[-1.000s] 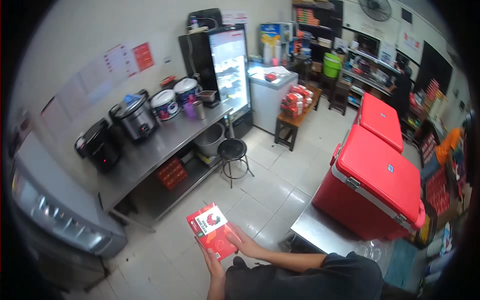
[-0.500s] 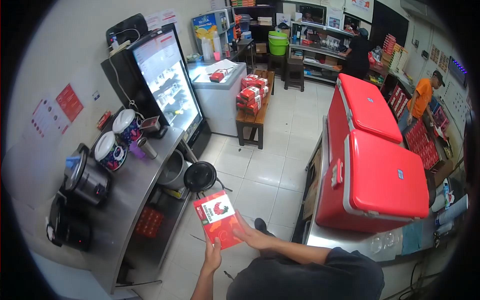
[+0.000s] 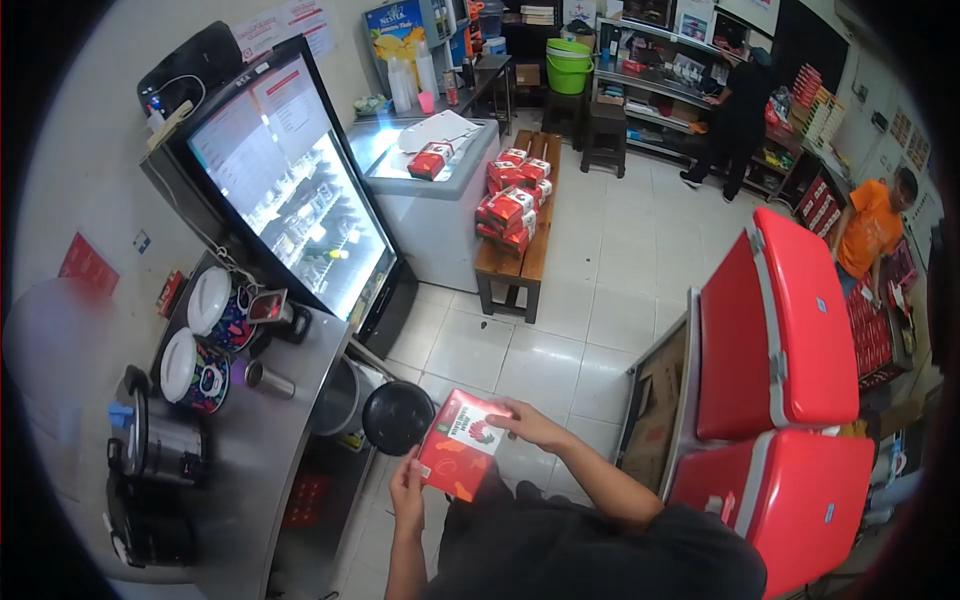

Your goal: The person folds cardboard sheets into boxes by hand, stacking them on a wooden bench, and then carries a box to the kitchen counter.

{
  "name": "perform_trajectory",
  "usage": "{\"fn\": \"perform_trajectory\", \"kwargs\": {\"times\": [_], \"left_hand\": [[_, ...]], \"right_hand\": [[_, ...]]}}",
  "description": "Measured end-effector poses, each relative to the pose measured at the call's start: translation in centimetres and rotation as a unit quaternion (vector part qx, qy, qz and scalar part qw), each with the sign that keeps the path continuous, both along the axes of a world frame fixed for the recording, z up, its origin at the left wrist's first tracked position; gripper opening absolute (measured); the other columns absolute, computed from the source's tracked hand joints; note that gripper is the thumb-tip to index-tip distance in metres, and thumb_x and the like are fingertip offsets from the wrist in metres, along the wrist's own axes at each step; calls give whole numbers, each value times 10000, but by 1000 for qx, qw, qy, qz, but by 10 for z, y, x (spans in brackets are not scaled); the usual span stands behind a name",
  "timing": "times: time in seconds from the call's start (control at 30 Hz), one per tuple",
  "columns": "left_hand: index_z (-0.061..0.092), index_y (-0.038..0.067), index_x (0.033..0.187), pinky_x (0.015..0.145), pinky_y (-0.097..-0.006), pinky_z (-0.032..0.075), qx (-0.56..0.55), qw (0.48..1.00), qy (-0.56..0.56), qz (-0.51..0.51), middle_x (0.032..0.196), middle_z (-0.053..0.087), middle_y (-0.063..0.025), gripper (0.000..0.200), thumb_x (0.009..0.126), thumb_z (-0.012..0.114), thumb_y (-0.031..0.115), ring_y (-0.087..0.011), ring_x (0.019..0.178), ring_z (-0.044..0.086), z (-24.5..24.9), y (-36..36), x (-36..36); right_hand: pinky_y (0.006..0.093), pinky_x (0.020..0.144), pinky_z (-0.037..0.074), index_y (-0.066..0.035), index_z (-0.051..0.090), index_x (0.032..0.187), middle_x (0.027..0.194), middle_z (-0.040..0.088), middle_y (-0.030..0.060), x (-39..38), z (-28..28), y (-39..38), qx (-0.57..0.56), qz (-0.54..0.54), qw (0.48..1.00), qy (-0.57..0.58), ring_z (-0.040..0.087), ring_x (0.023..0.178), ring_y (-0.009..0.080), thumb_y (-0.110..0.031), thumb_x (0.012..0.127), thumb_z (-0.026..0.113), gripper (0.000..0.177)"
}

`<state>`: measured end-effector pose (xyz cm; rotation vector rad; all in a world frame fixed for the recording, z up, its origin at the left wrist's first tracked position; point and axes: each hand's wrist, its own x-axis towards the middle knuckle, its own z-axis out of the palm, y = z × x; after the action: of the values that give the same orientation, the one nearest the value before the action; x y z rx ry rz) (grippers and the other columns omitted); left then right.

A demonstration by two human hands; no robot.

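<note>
A flat red box (image 3: 462, 447) with a white label and a red rooster print is held in front of my body. My left hand (image 3: 408, 482) grips its lower left edge. At its upper right corner, my right hand (image 3: 528, 424) holds the box with the fingers over the edge. Just left of the box is a round black stool seat (image 3: 398, 417). Farther ahead, more red boxes (image 3: 512, 205) lie piled on a wooden bench (image 3: 525, 265), and one red box (image 3: 430, 161) rests on a white chest freezer (image 3: 430, 215).
Steel counter (image 3: 250, 440) with cookers (image 3: 165, 440) on the left; lit glass-door fridge (image 3: 300, 200) behind it. Large red cooler boxes (image 3: 790, 320) stand on the right. A person in orange (image 3: 868, 235) and one in black (image 3: 738, 115) are farther back.
The box has turned in my hands, its label now toward the upper right. My right hand has shifted to its upper corner. The view has swung, and the coolers appear farther right and lower.
</note>
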<state>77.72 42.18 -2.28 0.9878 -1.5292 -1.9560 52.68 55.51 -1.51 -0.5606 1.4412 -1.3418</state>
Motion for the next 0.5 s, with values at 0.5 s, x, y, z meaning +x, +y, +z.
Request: {"fn": "perform_trajectory", "kwargs": {"times": [0.5], "left_hand": [[543, 2, 1287, 903, -315, 525, 65, 991, -30, -112, 1178, 634, -133, 340, 1021, 554, 213, -188, 1037, 631, -44, -298, -279]], "right_hand": [[373, 877, 466, -145, 603, 1083, 1039, 558, 15, -240, -320, -192, 93, -383, 861, -320, 531, 981, 220, -404, 924, 675, 312]]}}
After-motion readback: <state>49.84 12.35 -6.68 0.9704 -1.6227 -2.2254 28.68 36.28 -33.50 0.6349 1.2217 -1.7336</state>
